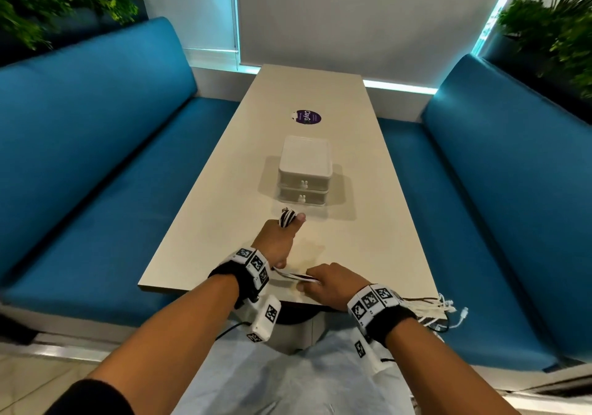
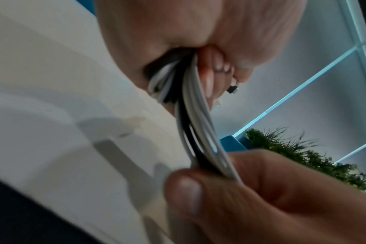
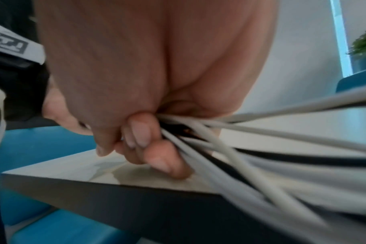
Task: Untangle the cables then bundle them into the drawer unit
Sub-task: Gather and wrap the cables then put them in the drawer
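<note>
A bundle of white and black cables (image 1: 294,276) stretches between my two hands near the table's front edge. My left hand (image 1: 277,241) grips one part in a fist, and a looped end (image 1: 286,217) pokes out past the thumb. In the left wrist view the left hand's fingers (image 2: 209,77) curl round the cables (image 2: 198,132). My right hand (image 1: 323,281) grips the other part; its fingers (image 3: 140,132) close round the strands (image 3: 261,148). Loose ends with plugs (image 1: 443,307) trail off the table behind my right wrist. The white two-drawer unit (image 1: 304,171) stands mid-table with both drawers closed.
The beige table (image 1: 368,228) is long and narrow, with blue benches (image 1: 96,190) on both sides. A round purple sticker (image 1: 307,117) lies beyond the drawer unit. Plants stand behind each bench back. The table's front edge (image 3: 94,181) is right under my right hand.
</note>
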Demonstrator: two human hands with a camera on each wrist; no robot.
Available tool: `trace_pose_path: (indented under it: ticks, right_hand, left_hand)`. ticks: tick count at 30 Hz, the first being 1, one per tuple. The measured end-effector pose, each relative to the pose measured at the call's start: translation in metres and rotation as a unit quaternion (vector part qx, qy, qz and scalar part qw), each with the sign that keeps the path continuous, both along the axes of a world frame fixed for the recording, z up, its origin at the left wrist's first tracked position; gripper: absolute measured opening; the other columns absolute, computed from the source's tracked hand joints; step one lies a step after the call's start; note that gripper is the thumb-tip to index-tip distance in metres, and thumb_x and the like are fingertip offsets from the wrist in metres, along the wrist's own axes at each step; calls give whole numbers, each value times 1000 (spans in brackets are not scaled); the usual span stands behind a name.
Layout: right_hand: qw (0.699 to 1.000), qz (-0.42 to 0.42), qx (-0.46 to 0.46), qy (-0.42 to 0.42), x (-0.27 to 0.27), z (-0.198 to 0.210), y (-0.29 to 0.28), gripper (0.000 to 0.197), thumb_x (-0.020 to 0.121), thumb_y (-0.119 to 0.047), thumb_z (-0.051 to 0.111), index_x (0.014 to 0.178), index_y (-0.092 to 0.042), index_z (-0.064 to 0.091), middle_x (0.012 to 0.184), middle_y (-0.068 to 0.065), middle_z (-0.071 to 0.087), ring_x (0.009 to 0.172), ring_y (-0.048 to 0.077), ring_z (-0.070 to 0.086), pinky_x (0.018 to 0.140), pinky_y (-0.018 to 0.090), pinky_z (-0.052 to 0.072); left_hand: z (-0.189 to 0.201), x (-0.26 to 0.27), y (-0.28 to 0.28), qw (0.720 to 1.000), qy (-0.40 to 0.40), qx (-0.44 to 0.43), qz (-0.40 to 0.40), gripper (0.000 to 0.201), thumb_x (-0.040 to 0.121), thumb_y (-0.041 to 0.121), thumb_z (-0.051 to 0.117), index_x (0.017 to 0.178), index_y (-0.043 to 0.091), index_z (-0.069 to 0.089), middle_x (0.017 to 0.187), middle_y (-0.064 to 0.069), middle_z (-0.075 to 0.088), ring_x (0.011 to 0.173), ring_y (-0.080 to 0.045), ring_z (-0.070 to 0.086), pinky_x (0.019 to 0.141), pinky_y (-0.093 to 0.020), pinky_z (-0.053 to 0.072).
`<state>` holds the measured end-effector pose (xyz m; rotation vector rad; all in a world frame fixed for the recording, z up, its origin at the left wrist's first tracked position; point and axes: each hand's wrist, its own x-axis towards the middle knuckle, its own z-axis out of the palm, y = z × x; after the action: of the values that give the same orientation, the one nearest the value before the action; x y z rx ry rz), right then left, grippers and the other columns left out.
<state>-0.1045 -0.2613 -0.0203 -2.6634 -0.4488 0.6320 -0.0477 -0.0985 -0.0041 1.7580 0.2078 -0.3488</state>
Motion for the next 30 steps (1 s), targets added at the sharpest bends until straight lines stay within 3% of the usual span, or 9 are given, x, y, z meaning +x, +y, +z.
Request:
trace_pose_path:
  ticks: [4,8,10,14,19,21,24,28,30]
  right_hand:
    - [997,-2,69,32,-2,4,-4,34,93,-52,49,78,-21,54,77,-3,59,74,17,55,71,34,41]
    - [986,-39,139,79,0,9,-3,27,96,-40,50,84,-20,63,64,-11,59,59,2,51,66,28,40]
    - [987,-38,139,77,3,10,-5,26,97,-39,48,90,-20,65,67,-13,62,58,-1,53,64,25,42]
    - [997,-2,74,24,11,12,-4,21,98,-39,44,92,-26,59,94,-4,65,87,17,60,85,36,48]
    - [997,0,75,-18,15,17,-11,15,100,-30,43,99,-22,56,101,2,63,92,21,57,81,35,44]
    - [996,-14,91,-22,16,19,-14,15,99,-32,45,98,-23,56,99,0,63,90,20,58,80,35,44]
    - [993,-23,109,-30,17,21,-13,17,99,-35,49,102,-20,56,94,-1,63,86,18,59,78,34,44]
    - [994,-40,104,-14,16,22,-19,17,97,-39,48,98,-23,53,73,-10,59,65,14,61,71,37,48]
    - [998,-36,56,-8,15,23,-25,25,98,-41,46,99,-18,56,70,-9,57,69,17,59,75,37,48]
  left_hand:
    - [5,0,13,995,-13,98,-34,62,87,69,53,67,12,39,45,-1,29,35,-20,32,42,-22,30]
    - [4,-6,19,988,-21,141,-51,57,92,64,51,67,13,41,43,2,30,36,-19,31,43,-22,29]
    - [0,-8,22,985,-27,153,-72,55,92,63,51,68,15,41,45,3,31,37,-17,31,45,-23,29]
    - [-6,-12,20,961,-75,215,-155,56,87,66,56,64,16,45,52,2,44,48,-16,41,54,-29,34]
    - [0,-12,15,939,-85,209,-258,52,66,62,78,72,18,50,64,3,50,60,-13,44,61,-30,35]
    - [3,-11,15,929,-88,211,-291,43,65,48,83,72,18,53,63,5,51,56,-11,44,59,-27,36]
    - [7,-10,11,893,-104,295,-323,23,68,27,80,70,22,58,62,6,58,55,-11,51,54,-23,40]
    - [7,-12,5,865,-136,366,-316,14,74,17,70,78,21,57,76,-2,63,69,-21,57,59,-24,38]
    - [7,-12,4,853,-147,390,-313,12,77,15,67,80,21,57,84,-7,66,71,-21,55,62,-25,38]
